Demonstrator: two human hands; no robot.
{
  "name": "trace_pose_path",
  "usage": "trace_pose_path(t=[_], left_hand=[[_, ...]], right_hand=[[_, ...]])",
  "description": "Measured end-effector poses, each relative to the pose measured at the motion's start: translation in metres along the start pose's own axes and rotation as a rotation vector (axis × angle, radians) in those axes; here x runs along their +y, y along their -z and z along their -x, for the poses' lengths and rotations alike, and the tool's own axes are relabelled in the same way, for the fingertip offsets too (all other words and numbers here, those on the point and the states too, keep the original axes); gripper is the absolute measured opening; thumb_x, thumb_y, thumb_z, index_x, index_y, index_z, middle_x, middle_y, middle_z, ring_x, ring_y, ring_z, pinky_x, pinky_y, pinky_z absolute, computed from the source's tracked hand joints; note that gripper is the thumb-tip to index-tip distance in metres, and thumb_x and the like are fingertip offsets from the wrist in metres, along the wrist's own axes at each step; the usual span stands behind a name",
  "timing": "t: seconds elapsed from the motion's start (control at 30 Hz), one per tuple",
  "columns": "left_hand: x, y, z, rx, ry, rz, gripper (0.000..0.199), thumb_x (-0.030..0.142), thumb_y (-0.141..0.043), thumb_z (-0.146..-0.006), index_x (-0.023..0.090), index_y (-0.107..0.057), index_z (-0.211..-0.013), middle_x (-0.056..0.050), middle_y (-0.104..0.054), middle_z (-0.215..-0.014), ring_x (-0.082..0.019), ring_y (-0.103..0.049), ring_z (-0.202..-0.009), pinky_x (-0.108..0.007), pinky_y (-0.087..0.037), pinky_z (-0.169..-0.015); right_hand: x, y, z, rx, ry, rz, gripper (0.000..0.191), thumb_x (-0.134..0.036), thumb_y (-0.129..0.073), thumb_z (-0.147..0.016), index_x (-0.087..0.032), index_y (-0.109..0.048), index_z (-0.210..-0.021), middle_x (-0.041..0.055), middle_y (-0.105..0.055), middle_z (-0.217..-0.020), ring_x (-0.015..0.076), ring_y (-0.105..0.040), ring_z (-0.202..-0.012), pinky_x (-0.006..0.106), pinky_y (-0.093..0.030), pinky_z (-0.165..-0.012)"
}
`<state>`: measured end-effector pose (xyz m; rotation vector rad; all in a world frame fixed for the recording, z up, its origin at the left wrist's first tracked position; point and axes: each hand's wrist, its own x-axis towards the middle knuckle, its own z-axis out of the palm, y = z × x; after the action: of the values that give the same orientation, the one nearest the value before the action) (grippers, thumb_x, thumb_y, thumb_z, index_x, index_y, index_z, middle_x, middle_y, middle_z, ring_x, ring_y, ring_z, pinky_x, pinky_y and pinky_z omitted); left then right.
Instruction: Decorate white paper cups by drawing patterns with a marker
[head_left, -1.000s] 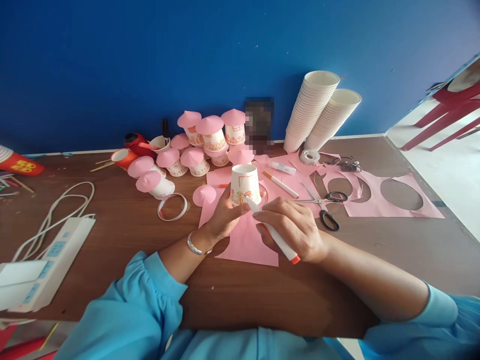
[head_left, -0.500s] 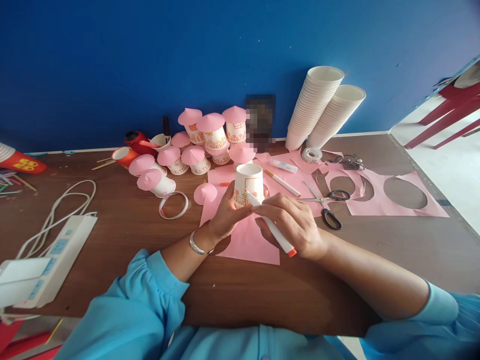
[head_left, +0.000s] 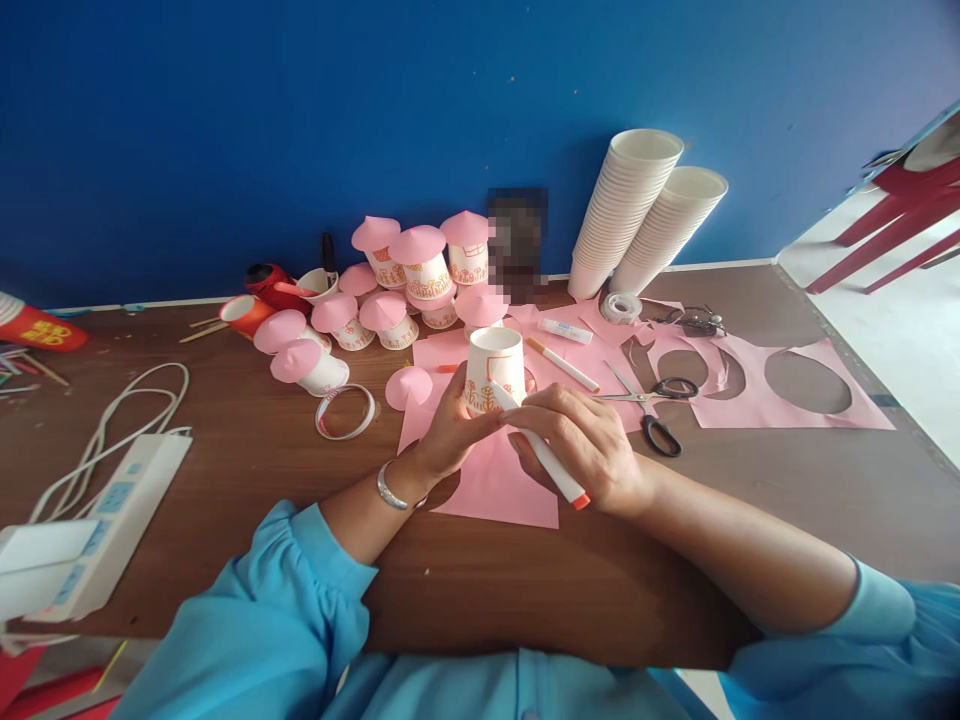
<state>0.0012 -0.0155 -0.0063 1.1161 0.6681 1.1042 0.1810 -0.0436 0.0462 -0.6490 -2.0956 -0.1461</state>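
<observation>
One paper cup point(head_left: 495, 352), in from the table's point(head_left: 525, 590) front edge, sits in the left hand point(head_left: 452, 432), likely kept steady; the right hand point(head_left: 589, 450) grips a felt-tip marker point(head_left: 551, 466).

Free tabletop point(head_left: 540, 600) nearside, scissors point(head_left: 643, 399) beyond

Left hand point(head_left: 453, 428) curled, right hand point(head_left: 589, 450) in writing grip, forearms point(head_left: 739, 548) angled inward.

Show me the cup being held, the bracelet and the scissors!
Held cup point(head_left: 498, 367): head view, on its front wall.
Bracelet point(head_left: 387, 491): head view, on its silver band.
Scissors point(head_left: 643, 400): head view, on the pivot.
</observation>
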Motion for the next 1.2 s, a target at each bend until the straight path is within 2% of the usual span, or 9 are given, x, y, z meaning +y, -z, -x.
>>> trace_pose_path(t=[0.13, 0.4, 0.53, 0.63, 0.9, 1.2], left_hand=[[-0.001, 0.001, 0.000, 0.022, 0.011, 0.010, 0.045, 0.024, -0.085, -0.074, 0.023, -0.062, -0.112, 0.000, -0.068, -0.095, -0.016, -0.064, -0.086, -0.033, -0.054, -0.082], [0.005, -0.004, 0.000, 0.017, 0.015, -0.003, 0.033, 0.029, -0.084, -0.075, 0.021, -0.067, -0.102, -0.001, -0.066, -0.092, -0.017, -0.061, -0.084, -0.034, -0.052, -0.080], [0.007, -0.006, 0.000, 0.051, 0.037, 0.016, 0.036, 0.027, -0.086, -0.071, 0.020, -0.066, -0.100, 0.000, -0.067, -0.089, -0.017, -0.062, -0.083, -0.033, -0.052, -0.078], [0.006, -0.005, 0.000, 0.059, 0.055, 0.033, 0.037, 0.029, -0.087, -0.071, 0.020, -0.066, -0.100, -0.001, -0.068, -0.088, -0.020, -0.065, -0.087, -0.034, -0.053, -0.080], [0.010, -0.007, -0.003, -0.010, 0.044, 0.062, 0.034, 0.037, -0.083, -0.077, 0.020, -0.067, -0.102, -0.005, -0.072, -0.091, -0.027, -0.068, -0.104, -0.042, -0.055, -0.092], [0.007, -0.004, -0.005, -0.007, 0.049, 0.081, 0.034, 0.035, -0.081, -0.077, 0.022, -0.066, -0.105, -0.003, -0.073, -0.094, -0.027, -0.068, -0.109, -0.041, -0.054, -0.095]], right_hand=[[0.001, -0.001, 0.001, -0.001, 0.006, 0.006, 0.030, -0.010, -0.058, -0.092, -0.017, -0.056, -0.120, 0.0050, -0.066, -0.088, 0.0172, -0.066, -0.076, 0.029, -0.057, -0.062], [0.002, 0.000, 0.003, -0.014, 0.016, -0.022, 0.033, -0.009, -0.059, -0.090, -0.014, -0.055, -0.123, 0.0071, -0.068, -0.087, 0.0198, -0.066, -0.078, 0.030, -0.058, -0.065], [0.002, 0.000, 0.003, -0.008, 0.010, -0.020, 0.034, -0.009, -0.060, -0.090, -0.015, -0.055, -0.124, 0.0067, -0.068, -0.089, 0.0197, -0.066, -0.080, 0.031, -0.058, -0.066], [0.003, -0.001, 0.004, 0.001, 0.004, -0.023, 0.035, -0.009, -0.060, -0.090, -0.014, -0.055, -0.124, 0.0065, -0.068, -0.089, 0.0193, -0.066, -0.081, 0.031, -0.058, -0.067], [0.003, 0.001, 0.001, 0.006, -0.001, 0.019, 0.033, -0.010, -0.058, -0.091, -0.015, -0.053, -0.124, 0.0051, -0.067, -0.085, 0.0187, -0.066, -0.075, 0.030, -0.057, -0.062], [0.007, 0.004, 0.002, 0.005, -0.007, -0.005, 0.029, -0.015, -0.056, -0.095, -0.017, -0.056, -0.124, 0.0072, -0.067, -0.089, 0.0198, -0.068, -0.079, 0.031, -0.058, -0.065]])
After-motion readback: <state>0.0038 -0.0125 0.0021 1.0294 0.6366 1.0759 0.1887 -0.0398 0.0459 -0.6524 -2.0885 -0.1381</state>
